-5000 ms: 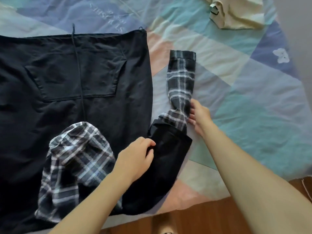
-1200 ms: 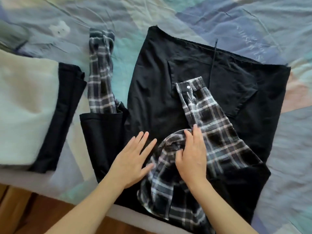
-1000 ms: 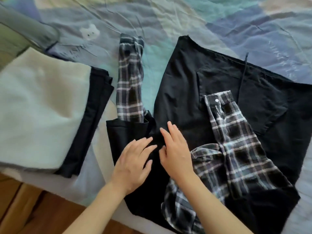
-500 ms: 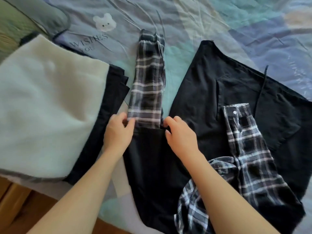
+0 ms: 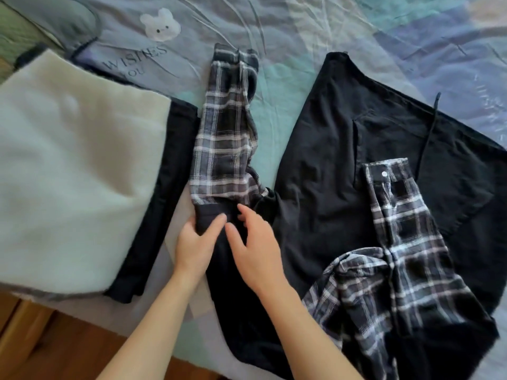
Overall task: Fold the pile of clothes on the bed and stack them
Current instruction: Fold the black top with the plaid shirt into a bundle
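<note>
Centrally, both hands meet on the left sleeve [image 5: 233, 270] of a black garment [image 5: 343, 165] spread flat on the bed [image 5: 301, 31]. The left hand [image 5: 196, 242] grips the sleeve's black cuff edge, thumb on top and fingers curled under the fabric. The right hand [image 5: 255, 248] lies just beside it on the same sleeve, fingers straight and slightly spread, not curled round anything.

From that cuff a plaid inner sleeve [image 5: 225, 127] sticks out and runs up across the sheet, away from the person, lying apart from the garment's body. A second plaid sleeve [image 5: 395, 242] is folded across the black body at the right, its buttoned cuff pointing up beside a chest pocket [image 5: 389, 144]. A thin black cord [image 5: 428, 127] hangs down over the body near that pocket.

To the left sits a stack: a pale fleecy folded piece [image 5: 71, 171] on top of a dark folded piece [image 5: 162, 201] whose edge shows along its right side. The plaid inner sleeve lies just beside that dark edge.

The sheet is patterned in blue, teal and pale patches, with a white bear print [image 5: 160, 24] and some lettering near the top. Wooden floor [image 5: 55, 349] shows along the lower left below the bed's edge.
</note>
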